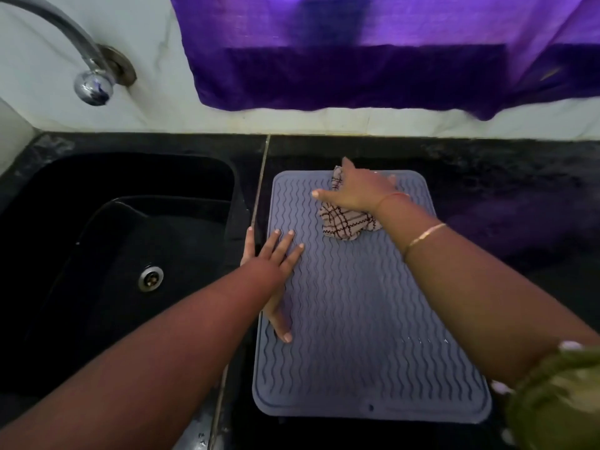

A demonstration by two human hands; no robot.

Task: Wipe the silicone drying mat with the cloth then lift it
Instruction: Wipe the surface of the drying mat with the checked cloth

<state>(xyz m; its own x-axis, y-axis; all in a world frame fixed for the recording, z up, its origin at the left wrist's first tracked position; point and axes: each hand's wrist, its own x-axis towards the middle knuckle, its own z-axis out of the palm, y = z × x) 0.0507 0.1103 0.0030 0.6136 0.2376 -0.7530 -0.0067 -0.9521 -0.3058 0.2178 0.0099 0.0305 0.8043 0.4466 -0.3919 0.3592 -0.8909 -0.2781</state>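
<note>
Black sink point(97, 222), at frame left, is fitted with a metal drain point(150, 278). Blue-grey ribbed silicone drying mat point(357, 319) is pinned at centre by the left hand point(276, 258), fingers splayed flat; cream brown-checked cloth point(344, 224) is pressed onto its upper end by the right hand point(354, 193), fingers apart.

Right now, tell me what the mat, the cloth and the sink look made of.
Drying mat: matte grey-blue silicone or rubber, by its moulded wavy ridges. Cloth: soft woven fabric, crumpled, brown checks. Sink: dull black, perhaps stone composite.
</note>
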